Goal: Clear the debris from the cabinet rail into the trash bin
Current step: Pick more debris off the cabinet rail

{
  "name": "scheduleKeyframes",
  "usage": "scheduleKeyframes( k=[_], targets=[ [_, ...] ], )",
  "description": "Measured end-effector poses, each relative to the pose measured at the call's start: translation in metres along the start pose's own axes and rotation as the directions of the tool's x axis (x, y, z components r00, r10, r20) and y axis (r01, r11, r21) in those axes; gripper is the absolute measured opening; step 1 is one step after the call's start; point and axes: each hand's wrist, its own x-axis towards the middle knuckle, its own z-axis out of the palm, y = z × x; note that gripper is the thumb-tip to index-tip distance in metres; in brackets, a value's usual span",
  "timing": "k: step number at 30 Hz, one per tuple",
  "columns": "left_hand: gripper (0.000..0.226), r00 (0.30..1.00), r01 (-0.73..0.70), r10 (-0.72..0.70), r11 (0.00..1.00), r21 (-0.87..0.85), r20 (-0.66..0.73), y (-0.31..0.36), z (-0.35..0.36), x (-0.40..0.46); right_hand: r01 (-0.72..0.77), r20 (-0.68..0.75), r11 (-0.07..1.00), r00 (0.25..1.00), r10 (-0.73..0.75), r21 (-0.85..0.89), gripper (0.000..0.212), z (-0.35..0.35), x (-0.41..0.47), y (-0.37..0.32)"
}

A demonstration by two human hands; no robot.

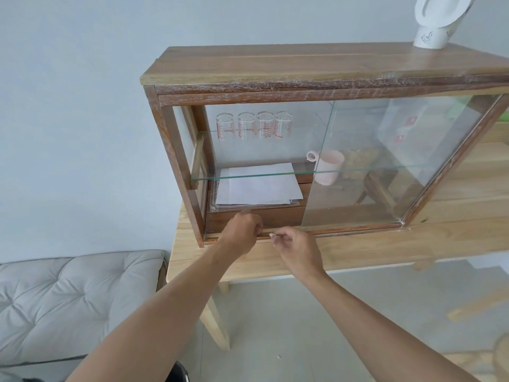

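The wooden cabinet [176,161] stands on a light wood table, its left side open and its glass door [385,161] slid to the right. Both my hands are at the bottom rail [344,229]. My left hand [241,231] is curled over the rail's left part, with its fingertips hidden behind the knuckles. Just right of it, my right hand [298,250] pinches a small pale bit of debris [272,235] at the rail's edge. A dark rounded rim [179,372], possibly the trash bin, shows at the bottom edge below my left arm.
Inside the cabinet are several measuring glasses [253,125] on a glass shelf [248,175], a pink mug [327,166] and a clear tray with paper sheets [256,186]. A white vase [432,20] stands on top. A grey cushioned bench [68,299] is at lower left.
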Motion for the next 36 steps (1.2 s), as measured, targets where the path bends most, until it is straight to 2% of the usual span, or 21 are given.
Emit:
scheduleKeyframes(
  k=[3, 8, 17, 20, 27, 31, 36],
  targets=[
    [0.021, 0.998, 0.028, -0.032, 0.997, -0.066, -0.06, -0.001, 0.001, -0.01, 0.031, 0.017, 0.999, 0.999, -0.031, 0.044, 0.015, 0.0, -0.008, -0.002],
    [0.018, 0.965, 0.069, -0.118, 0.977, -0.204, -0.236, -0.027, -0.002, -0.051, 0.056, 0.061, 0.992, 0.996, -0.063, 0.114, 0.013, 0.017, -0.026, -0.009],
    [0.013, 0.89, 0.247, -0.326, 0.933, -0.263, -0.32, -0.113, -0.031, -0.171, 0.146, 0.24, 0.982, 0.956, -0.17, 0.116, 0.016, 0.104, -0.07, -0.051],
    [0.013, 0.833, 0.355, -0.443, 0.887, -0.295, -0.331, -0.143, -0.035, -0.208, 0.169, 0.326, 0.98, 0.925, -0.193, 0.102, 0.017, 0.14, -0.086, -0.067],
    [0.017, 0.653, 0.576, -0.708, 0.695, -0.43, -0.271, -0.223, -0.004, -0.288, 0.184, 0.533, 0.982, 0.826, -0.183, 0.051, 0.016, 0.237, -0.119, -0.069],
    [0.021, 0.548, 0.673, -0.809, 0.576, -0.464, -0.211, -0.278, 0.047, -0.332, 0.181, 0.616, 0.983, 0.779, -0.118, -0.041, 0.017, 0.302, -0.129, -0.036],
    [0.022, 0.415, 0.773, -0.908, 0.383, -0.505, -0.055, -0.344, 0.15, -0.38, 0.189, 0.723, 0.958, 0.69, 0.026, -0.215, 0.017, 0.397, -0.137, 0.051]
  ],
)
